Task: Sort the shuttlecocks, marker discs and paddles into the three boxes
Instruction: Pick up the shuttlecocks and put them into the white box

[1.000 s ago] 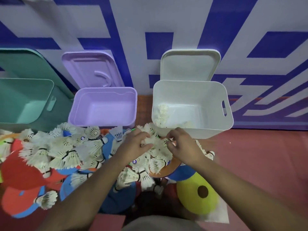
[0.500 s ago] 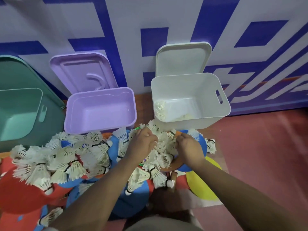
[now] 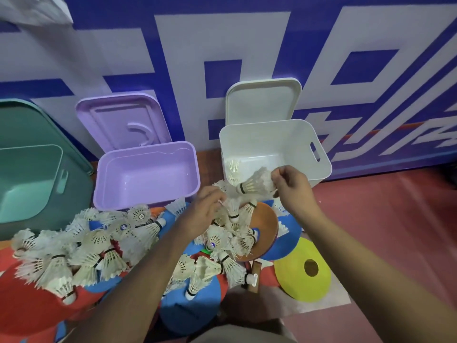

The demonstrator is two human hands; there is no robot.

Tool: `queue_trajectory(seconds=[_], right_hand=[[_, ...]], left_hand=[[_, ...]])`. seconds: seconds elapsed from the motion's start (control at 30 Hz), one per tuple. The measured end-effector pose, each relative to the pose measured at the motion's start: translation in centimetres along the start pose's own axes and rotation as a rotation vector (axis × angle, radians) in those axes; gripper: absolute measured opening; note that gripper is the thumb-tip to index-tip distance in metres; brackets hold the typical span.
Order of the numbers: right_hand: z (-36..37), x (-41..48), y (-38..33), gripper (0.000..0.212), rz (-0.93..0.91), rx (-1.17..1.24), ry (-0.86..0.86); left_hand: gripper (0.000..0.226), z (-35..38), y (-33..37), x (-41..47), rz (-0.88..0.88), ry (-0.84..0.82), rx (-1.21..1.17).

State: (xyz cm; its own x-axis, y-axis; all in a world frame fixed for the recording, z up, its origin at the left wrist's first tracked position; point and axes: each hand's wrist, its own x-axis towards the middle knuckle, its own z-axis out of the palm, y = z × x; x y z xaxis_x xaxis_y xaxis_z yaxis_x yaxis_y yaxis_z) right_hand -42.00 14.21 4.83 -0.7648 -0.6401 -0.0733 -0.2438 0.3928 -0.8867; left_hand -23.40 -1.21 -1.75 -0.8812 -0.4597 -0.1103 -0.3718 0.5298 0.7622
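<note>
The right hand (image 3: 290, 186) has its fingers (image 3: 277, 175) pinched on the feather skirt of a white feather shuttlecock with a black band and cork tip (image 3: 256, 185), held tilted with the cork toward the left, just over the near rim of the open white plastic box (image 3: 284, 142). A few shuttlecocks already lie in that box's left corner (image 3: 232, 169). The grip is on soft feather tips only, so a loose pinch could let the shuttlecock drop short of the rim, onto the heap or the red floor (image 3: 395, 231), and a hard pinch could crush or bend the feathers. The left hand (image 3: 205, 210) is down in the heap of white shuttlecocks (image 3: 99, 248), with fingers curled among the feathers. Whether they have hold of one cannot be told. Since the skirts interlock, pulling one may drag its neighbours along and scatter them over the round orange wooden paddle (image 3: 265, 231) and the yellow plastic marker disc with a centre hole (image 3: 301, 280) beside it. The empty lilac plastic box (image 3: 146, 146) stands just beside the white one, so a careless toss from the left hand could land there. The teal plastic box (image 3: 59, 154) stands well apart on the far left.
</note>
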Motion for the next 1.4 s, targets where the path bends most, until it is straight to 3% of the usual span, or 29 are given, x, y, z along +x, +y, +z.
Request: queue_trajectory(seconds=[0.1, 0.3, 0.53, 0.63, 0.73, 0.8, 0.9, 0.97, 1.1, 1.17, 1.3, 1.4], right_hand=[[1.2, 0.9, -1.1, 0.014, 0.01, -0.006, -0.088], [3.1, 1.8, -1.2, 0.02, -0.042, -0.368, -0.326], [5.2, 1.4, -1.1, 0.022, -0.07, -0.385, -0.315], [5.6, 1.4, -0.9, 0.023, -0.031, -0.376, -0.274], [5.9, 0.8, -1.1, 0.02, -0.032, -0.368, -0.286], [6.0, 0.1, -1.2, 0.019, -0.039, -0.289, -0.327], [5.6, -0.6, -0.6, 0.016, -0.042, -0.217, -0.316], [4.7, -1.3, 1.0, 0.011, -0.108, -0.326, -0.363], [3.4, -3.3, 6.0, 0.036, -0.355, -0.696, -0.711], [3.4, -4.2, 7.6, 0.041, -0.408, -0.793, -0.782], [4.2, -5.6, 9.5, 0.041, -0.462, -0.973, -0.735], [4.4, -6.0, 10.2, 0.033, -0.504, -0.974, -0.658]], left_hand=[[0.02, -1.0, 0.6, -0.2, -0.037, -0.033, -0.068], [0.014, -0.9, 0.1, -1.2, -0.158, -0.067, -0.324], [0.027, -0.3, -0.1, -2.1, -0.307, 0.088, -0.491], [0.064, -0.4, -0.1, -2.4, -0.412, 0.027, -0.513], [0.092, -0.2, 0.4, -2.4, -0.356, -0.068, -0.433], [0.083, -0.2, 0.4, -2.6, -0.342, -0.047, -0.402], [0.069, -0.7, 0.3, -3.3, -0.356, 0.05, -0.552], [0.065, -1.0, 0.2, -3.6, -0.347, 0.1, -0.632], [0.051, -1.3, -0.2, -4.0, -0.344, 0.139, -0.652], [0.048, -1.3, -0.2, -4.2, -0.344, 0.138, -0.658], [0.055, -0.8, -0.3, -4.3, -0.346, 0.053, -0.664], [0.058, -0.3, -0.4, -4.4, -0.357, 0.034, -0.665]])
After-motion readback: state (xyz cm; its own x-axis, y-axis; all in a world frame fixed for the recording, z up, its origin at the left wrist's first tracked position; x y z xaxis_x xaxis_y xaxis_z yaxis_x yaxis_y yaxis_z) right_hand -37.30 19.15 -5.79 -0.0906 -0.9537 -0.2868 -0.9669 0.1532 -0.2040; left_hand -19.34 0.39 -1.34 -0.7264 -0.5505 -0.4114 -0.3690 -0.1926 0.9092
